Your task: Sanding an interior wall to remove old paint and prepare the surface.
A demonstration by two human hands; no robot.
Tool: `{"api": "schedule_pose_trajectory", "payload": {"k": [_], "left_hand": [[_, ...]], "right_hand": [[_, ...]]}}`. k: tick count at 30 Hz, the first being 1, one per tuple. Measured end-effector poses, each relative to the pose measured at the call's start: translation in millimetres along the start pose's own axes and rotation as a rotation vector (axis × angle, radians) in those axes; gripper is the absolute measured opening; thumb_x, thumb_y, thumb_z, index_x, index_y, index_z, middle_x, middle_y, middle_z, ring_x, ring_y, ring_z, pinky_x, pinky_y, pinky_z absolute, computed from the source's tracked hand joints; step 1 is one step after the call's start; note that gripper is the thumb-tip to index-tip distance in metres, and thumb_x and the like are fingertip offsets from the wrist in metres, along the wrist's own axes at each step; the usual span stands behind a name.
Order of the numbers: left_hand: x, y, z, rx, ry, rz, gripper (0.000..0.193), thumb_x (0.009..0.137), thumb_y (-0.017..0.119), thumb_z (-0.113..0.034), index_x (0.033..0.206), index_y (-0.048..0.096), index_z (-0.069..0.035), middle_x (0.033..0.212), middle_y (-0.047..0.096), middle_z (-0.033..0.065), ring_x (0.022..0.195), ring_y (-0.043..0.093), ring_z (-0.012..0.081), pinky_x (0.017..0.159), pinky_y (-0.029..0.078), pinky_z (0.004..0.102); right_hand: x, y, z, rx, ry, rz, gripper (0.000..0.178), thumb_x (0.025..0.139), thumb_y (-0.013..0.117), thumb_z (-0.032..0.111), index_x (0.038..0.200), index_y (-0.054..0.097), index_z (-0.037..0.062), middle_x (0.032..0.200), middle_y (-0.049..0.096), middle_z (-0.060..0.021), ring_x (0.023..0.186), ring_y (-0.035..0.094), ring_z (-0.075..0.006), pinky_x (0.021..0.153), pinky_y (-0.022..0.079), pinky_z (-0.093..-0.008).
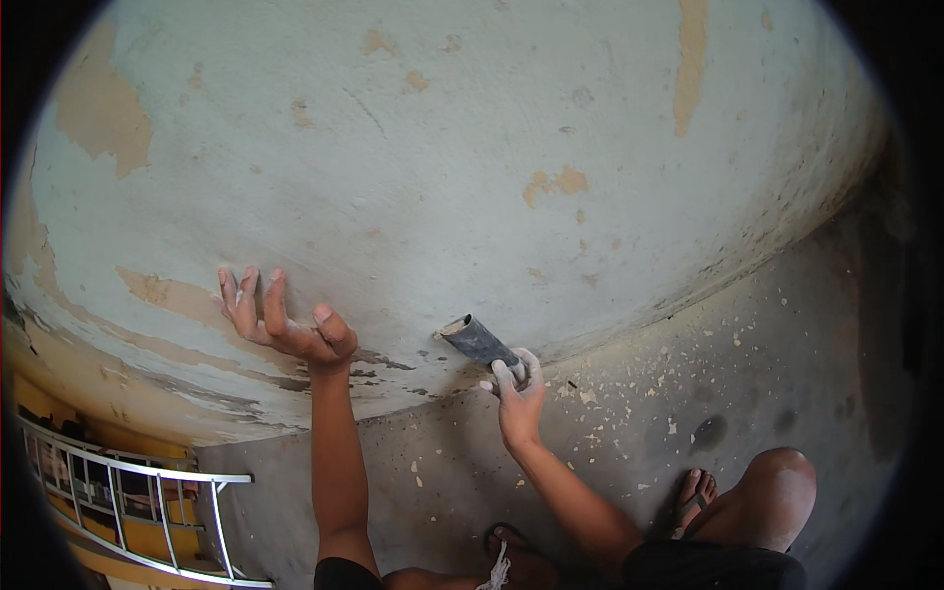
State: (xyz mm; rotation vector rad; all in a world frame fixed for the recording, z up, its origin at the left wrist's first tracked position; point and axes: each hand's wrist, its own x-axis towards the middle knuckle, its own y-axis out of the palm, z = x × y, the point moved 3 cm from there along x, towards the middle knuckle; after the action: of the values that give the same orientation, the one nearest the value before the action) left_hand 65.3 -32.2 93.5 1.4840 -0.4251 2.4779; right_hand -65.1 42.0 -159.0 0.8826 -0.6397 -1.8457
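Pale wall (423,177), its paint (619,108) peeled in patches, with flakes (588,397) on the floor (767,339) below it; right hand (519,398) pinches the lower end of a dark tube-like tool (480,341), located near the wall's lower edge; left hand (290,329), fingers loosely spread, is raised at the wall, contact cannot be told; weak paint could crumble under pressure and make the tool slip; flakes underfoot could cause sliding; no brand, label or readable writing noted.

two hands (285,334) (519,398), one tool (479,341), two feet (696,494) (507,537)
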Motion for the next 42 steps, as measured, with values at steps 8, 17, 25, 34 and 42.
{"api": "schedule_pose_trajectory", "payload": {"k": [8, 17, 25, 34, 42], "left_hand": [[5, -3, -2, -0.009, 0.011, -0.023, 0.043, 0.089, 0.042, -0.029, 0.123, 0.046, -0.005, 0.125, 0.042, 0.0163, 0.131, 0.037, 0.0446, 0.111, 0.018, 0.0653], [8, -5, -3, 0.005, 0.013, -0.015, 0.043, 0.089, 0.041, -0.029, 0.123, 0.046, -0.004, 0.125, 0.041, 0.0168, 0.131, 0.037, 0.0453, 0.109, 0.023, 0.0651], [10, -4, -4, 0.004, 0.023, -0.014, 0.043, 0.089, 0.041, -0.029, 0.124, 0.046, -0.004, 0.125, 0.04, 0.0166, 0.129, 0.038, 0.046, 0.107, 0.026, 0.0648], [14, -4, -6, -0.012, 0.015, -0.043, 0.043, 0.089, 0.041, -0.029, 0.122, 0.048, -0.003, 0.126, 0.042, 0.0179, 0.13, 0.038, 0.0459, 0.108, 0.026, 0.0645], [2, -3, -4, 0.026, 0.0, -0.011, 0.042, 0.087, 0.04, -0.028, 0.121, 0.048, -0.004, 0.125, 0.041, 0.0169, 0.131, 0.038, 0.0439, 0.109, 0.025, 0.0629]], "right_hand": [[-1, 12, 11, 0.023, -0.064, 0.079, 0.032, 0.093, 0.061, 0.005, 0.12, 0.045, 0.0006, 0.105, 0.057, -0.0054, 0.089, 0.059, -0.0108, 0.071, 0.059, -0.0282], [-5, 23, 17, 0.018, -0.056, 0.123, 0.03, 0.093, 0.061, 0.005, 0.118, 0.046, 0.0006, 0.104, 0.057, -0.0064, 0.09, 0.059, -0.0106, 0.071, 0.059, -0.0277], [-7, 32, 19, 0.04, -0.057, 0.112, 0.029, 0.093, 0.06, 0.004, 0.118, 0.046, 0.002, 0.102, 0.057, -0.0055, 0.089, 0.059, -0.0101, 0.07, 0.059, -0.0264], [-2, 24, 11, 0.009, -0.031, 0.063, 0.029, 0.092, 0.061, 0.005, 0.118, 0.048, 0.0023, 0.101, 0.057, -0.0047, 0.088, 0.059, -0.0102, 0.071, 0.059, -0.0281], [-5, 5, -8, 0.06, 0.029, -0.045, 0.029, 0.092, 0.062, 0.005, 0.116, 0.047, 0.0006, 0.102, 0.057, -0.0056, 0.088, 0.059, -0.0097, 0.071, 0.059, -0.0277]]}}
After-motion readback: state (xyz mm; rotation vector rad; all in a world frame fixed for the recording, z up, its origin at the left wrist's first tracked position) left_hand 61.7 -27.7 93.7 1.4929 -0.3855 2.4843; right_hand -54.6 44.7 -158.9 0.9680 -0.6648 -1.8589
